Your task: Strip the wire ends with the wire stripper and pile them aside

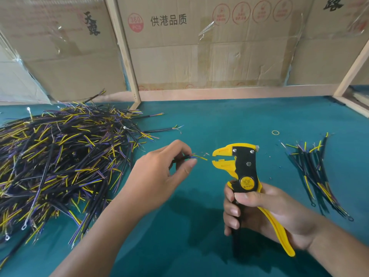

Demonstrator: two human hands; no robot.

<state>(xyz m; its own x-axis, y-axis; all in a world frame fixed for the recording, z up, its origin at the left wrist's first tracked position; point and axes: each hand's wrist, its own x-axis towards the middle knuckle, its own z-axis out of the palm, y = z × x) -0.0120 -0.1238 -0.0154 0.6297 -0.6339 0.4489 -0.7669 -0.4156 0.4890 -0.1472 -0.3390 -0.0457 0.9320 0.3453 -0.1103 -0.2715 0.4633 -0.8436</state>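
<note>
Centrally, left hand point(161, 172) pinches 1 wire point(191, 156), ends just short of the stripper point(243, 166) gripped upright by right hand point(263, 212). Big pile point(60, 156) left, small pile point(315, 172) right, bare green table point(229, 120) between.

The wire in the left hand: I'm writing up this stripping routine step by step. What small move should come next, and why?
Probably slide the wire rightward into the wire stripper. The left hand pinches it with the yellow tip just short of the stripper's parted jaws, level with them, while the right hand holds the handles unsqueezed.
</note>
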